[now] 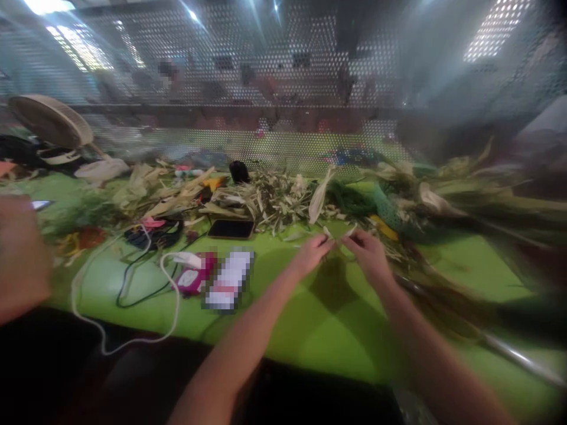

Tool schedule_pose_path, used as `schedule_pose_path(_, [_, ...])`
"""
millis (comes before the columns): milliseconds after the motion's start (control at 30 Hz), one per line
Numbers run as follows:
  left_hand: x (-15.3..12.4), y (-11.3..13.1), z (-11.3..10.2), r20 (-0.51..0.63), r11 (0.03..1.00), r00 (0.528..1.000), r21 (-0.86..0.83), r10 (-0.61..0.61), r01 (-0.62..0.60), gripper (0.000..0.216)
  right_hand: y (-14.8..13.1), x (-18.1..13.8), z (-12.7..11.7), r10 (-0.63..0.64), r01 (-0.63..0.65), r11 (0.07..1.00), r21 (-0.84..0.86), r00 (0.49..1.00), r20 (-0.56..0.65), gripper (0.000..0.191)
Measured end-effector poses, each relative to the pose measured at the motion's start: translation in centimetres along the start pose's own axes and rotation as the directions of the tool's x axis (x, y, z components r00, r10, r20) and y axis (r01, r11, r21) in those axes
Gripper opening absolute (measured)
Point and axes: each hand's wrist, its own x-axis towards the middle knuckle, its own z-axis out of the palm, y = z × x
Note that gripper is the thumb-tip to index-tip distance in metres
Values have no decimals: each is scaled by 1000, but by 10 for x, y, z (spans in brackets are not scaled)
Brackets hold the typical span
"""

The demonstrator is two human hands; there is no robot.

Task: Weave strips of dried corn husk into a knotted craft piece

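Observation:
Above the green tabletop (pixel 287 348), my left hand (pixel 313 252) is closed in a pinch. A small pale strip of dried husk (pixel 328 232) pokes out from its fingertips. Close beside it, my right hand (pixel 365 247) also pinches a pale strip of dried husk (pixel 351 229). The fingertips of both hands nearly meet; I cannot tell whether the two strips are one piece. Just behind them a long dried husk leaf (pixel 321 198) leans upright against a heap of dried husk pieces (pixel 274 198).
Left of my hands lie a dark phone (pixel 231 229), a lit phone (pixel 230 280) and a magenta box (pixel 196 274) with a white cable (pixel 178 313). A green basket (pixel 387 206) and a metal rod (pixel 522 357) are on the right. Another person's arm (pixel 22 260) shows at far left.

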Motion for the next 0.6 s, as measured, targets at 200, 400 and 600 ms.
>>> schedule_pose_path(200, [-6,9,5,130,1000,992,21,5,-8,33,5,5,-10,26,-22,999,45,995,-91,30])
schedule_pose_path(400, [-6,12,5,162,962,987,266,15,-58,27,-2,7,-14,-217,231,960,-162,971,96,34])
schedule_pose_path(600, [-8,11,12,235,965,972,249,27,-87,27,2,5,-7,-229,231,971,-63,972,45,16])
